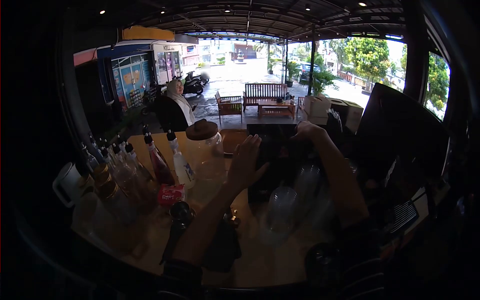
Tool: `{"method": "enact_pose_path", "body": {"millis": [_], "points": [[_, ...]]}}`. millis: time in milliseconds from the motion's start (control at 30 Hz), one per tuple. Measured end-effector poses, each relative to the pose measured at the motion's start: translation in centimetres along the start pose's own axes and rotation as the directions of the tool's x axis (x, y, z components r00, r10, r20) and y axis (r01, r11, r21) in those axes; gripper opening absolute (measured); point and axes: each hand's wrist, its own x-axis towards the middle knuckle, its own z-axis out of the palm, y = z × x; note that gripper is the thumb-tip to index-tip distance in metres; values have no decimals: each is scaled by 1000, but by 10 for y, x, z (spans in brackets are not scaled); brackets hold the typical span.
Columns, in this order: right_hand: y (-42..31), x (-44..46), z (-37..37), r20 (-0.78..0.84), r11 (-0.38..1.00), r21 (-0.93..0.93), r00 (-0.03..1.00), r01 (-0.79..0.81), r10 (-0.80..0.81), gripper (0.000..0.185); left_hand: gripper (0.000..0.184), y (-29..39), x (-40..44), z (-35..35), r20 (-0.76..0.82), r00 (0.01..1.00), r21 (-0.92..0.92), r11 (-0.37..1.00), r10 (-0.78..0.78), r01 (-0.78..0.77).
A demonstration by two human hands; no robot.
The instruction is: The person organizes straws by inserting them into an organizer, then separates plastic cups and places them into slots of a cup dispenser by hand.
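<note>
A black box-shaped object (272,172) stands on the wooden counter (225,255) in front of me; its details are lost in the dark. My left hand (246,162) lies along its left side, fingers stretched and thumb apart. Over the upper right corner of the same object, my right hand (311,131) bends with its fingers curled on the edge. A clear rounded cup (282,205) is close in front of the object, between my forearms. Left of my left hand stands a large glass jar (206,160) with a wooden lid (202,130).
Several pump-topped bottles (159,162) crowd the counter's left, with a red packet (171,195) and a white pitcher (67,184). A dark monitor (402,132) rises at right, near cardboard boxes (332,110). Beyond the counter sits a person (176,102); farther back is a wooden bench (265,92).
</note>
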Motion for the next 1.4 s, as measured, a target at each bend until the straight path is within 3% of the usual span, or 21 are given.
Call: {"method": "enact_pose_path", "body": {"millis": [100,200,333,400,433,467,500,533,600,667,700,733,800,833,967,1033,1167,1400], "points": [[-3,-2,-2,-77,1000,-24,997,4,-6,57,72,2,-1,-2,34,999,-2,1000,-24,24],[-3,-10,-3,-239,989,-101,962,109,-130,56,72,4,1,-5,80,995,24,998,-52,50],[-22,-66,-25,-222,965,-119,942,232,-253,56,70,3,4,-12,96,995,39,999,-33,29],[-25,-91,-21,-458,927,-98,811,361,-364,53,68,3,4,-17,77,996,-123,990,-55,64],[-32,-111,-21,-456,929,-98,813,357,-361,53,64,13,4,-26,115,984,-202,966,-140,161],[-40,-133,-18,-540,895,78,773,440,-333,51,64,26,1,-35,117,983,-206,965,-140,162],[-48,-155,-13,-614,818,245,737,520,-284,49,63,39,-7,-43,102,979,-376,905,-174,200],[-56,-175,-6,-608,819,252,742,516,-281,49,61,49,-17,-47,95,973,-532,815,-211,229],[-69,-211,13,-593,607,577,791,547,-149,53,60,65,-44,-45,94,972,-604,764,-214,226],[-73,-238,44,-612,574,607,784,550,-103,59,61,83,-74,-39,64,962,-799,564,-264,208],[-74,-250,58,-633,542,629,772,557,-59,67,75,89,-88,-39,114,954,-805,537,-276,251],[-73,-259,75,-633,541,631,772,557,-57,67,75,96,-103,-36,117,955,-804,538,-273,252],[-69,-264,112,-688,596,559,724,576,-55,81,94,106,-125,-24,164,941,-751,581,-297,314],[-68,-263,128,-646,601,597,763,531,-32,90,109,110,-129,-21,233,922,-714,590,-308,377],[-65,-252,173,-569,586,664,822,465,-7,98,108,116,-141,5,305,895,-678,586,-325,444],[-66,-244,184,-554,464,721,830,515,-61,105,107,116,-144,16,290,861,-742,470,-418,478],[-70,-237,198,-498,492,746,867,448,-34,108,103,113,-157,35,270,846,-780,412,-459,472],[-70,-229,213,-509,395,789,861,470,-7,100,89,110,-161,30,271,846,-812,363,-458,457]]}}
